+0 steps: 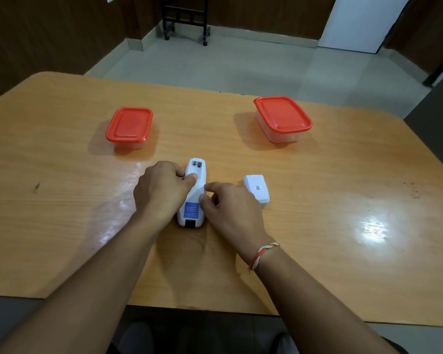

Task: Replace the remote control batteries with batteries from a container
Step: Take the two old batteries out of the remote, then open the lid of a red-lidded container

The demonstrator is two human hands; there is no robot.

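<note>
At the centre of the frame the white remote control (193, 198) lies face down on the desk (62, 162), compartment open; it looks light, stiff and slippery, best held by its long edges, where the left hand (161, 187) has its grip clamped and the right hand (228, 200) touches with curled fingers. Its battery cover (256, 189) lies just right. 2 red-lidded containers (129, 127) (283, 118) sit shut in the upper half, contents hidden.

This looks like an office or meeting room. There is a big wooden desk (317, 226) with round corners, dark wood walls (49, 34), a pale tile floor (241, 62), a white door (363, 21) and a black cart (186, 19) on wheels by the wall.
</note>
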